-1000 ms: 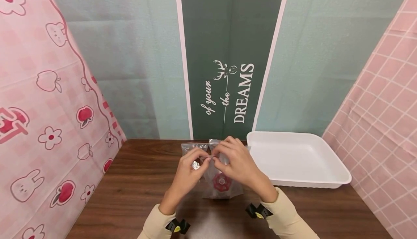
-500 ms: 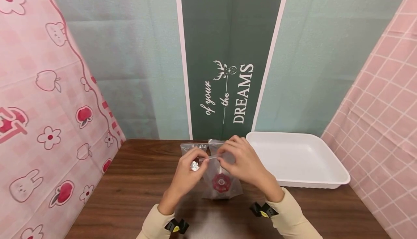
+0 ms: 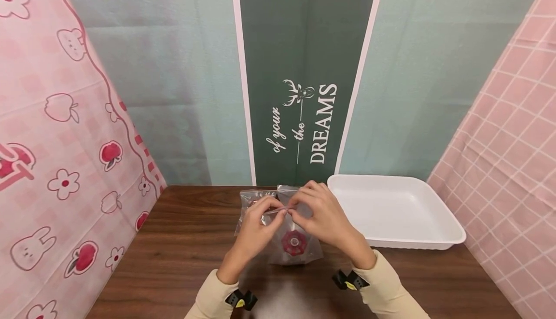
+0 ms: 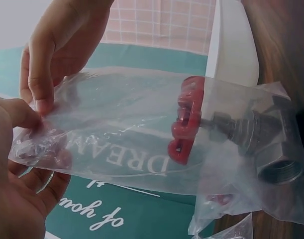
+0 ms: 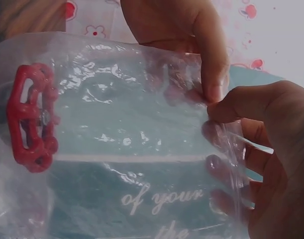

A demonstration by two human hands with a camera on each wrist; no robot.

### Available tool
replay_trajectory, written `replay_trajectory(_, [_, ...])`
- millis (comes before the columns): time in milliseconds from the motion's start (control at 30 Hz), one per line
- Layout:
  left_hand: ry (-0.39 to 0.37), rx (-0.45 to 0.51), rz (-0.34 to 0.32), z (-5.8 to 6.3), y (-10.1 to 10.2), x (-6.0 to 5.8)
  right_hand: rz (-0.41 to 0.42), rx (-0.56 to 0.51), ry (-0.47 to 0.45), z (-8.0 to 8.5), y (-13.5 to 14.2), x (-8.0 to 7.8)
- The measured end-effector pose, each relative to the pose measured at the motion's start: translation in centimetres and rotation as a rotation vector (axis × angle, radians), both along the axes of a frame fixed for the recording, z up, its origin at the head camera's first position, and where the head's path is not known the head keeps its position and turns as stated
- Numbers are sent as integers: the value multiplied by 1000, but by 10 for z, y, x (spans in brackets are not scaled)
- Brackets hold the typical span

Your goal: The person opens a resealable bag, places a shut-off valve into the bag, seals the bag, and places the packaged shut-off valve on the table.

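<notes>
A clear zip bag [image 4: 127, 104] stands on the wooden table, its top edge pulled up straight. Inside it is a metal valve [image 4: 256, 134] with a red handwheel [image 3: 294, 242]. My left hand [image 3: 257, 229] pinches the bag's top edge between thumb and index finger. Right beside it, my right hand [image 3: 323, 215] pinches the same edge, so that the fingertips of both hands meet. In the right wrist view, several right fingers [image 5: 221, 169] show through the plastic behind the bag's mouth.
Two more clear zip bags, a left one [image 3: 248, 196] and a right one [image 3: 285, 189], lie behind the hands at the table's back edge. A white tray [image 3: 395, 213] sits at the right. Printed cloths [image 3: 182, 92] hang behind and on both sides of the table [image 3: 173, 261].
The right hand has slid a little right along the bag's edge. Then the left hand has moved right, closing the gap between the two pinching fingertips.
</notes>
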State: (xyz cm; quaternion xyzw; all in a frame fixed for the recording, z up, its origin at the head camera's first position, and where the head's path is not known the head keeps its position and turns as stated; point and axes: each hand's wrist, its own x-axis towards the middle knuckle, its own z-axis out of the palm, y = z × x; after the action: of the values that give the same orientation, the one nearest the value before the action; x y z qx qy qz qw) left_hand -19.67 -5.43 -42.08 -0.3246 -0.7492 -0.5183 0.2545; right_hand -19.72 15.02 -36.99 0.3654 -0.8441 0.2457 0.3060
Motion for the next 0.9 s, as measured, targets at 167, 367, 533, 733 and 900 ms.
replay_trajectory(167, [32,16,-11,-1,2,0,7,-20,45,-2,-2,0])
replay_trajectory(367, [31,52,-35,0,2,1,6,4,52,1,0,2])
replay_trajectory(533, [32,78,-31,2,-3,2,-17,27,18,5,6,3])
replay_trajectory(733, [-27,46,-19,6,-6,1,-30,3,-35,2,11,1])
replay_trajectory(900, [-48,-49,21,10,-5,1,-19,-12,-30,-1,9,1])
